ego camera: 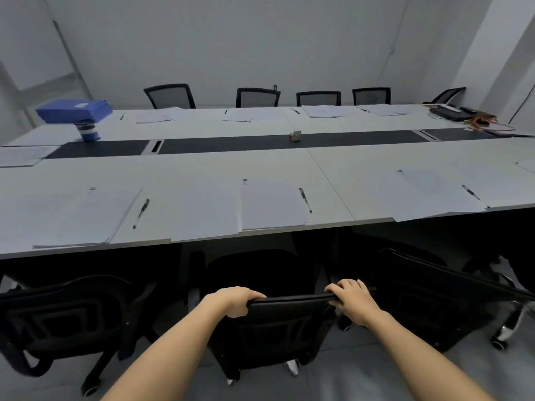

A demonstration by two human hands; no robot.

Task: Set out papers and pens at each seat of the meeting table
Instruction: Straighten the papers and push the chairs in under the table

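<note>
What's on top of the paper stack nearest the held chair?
A pen lies along the right edge of the paper stack; a binder clip sits at its top-left corner. Lower sheets are covered.

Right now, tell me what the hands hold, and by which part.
Left hand and right hand both grip the middle chair by its backrest's top edge.

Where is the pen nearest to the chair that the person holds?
In the head view, the pen lies at centre on the table, along the right edge of the clipped paper stack, just beyond the chair.
</note>
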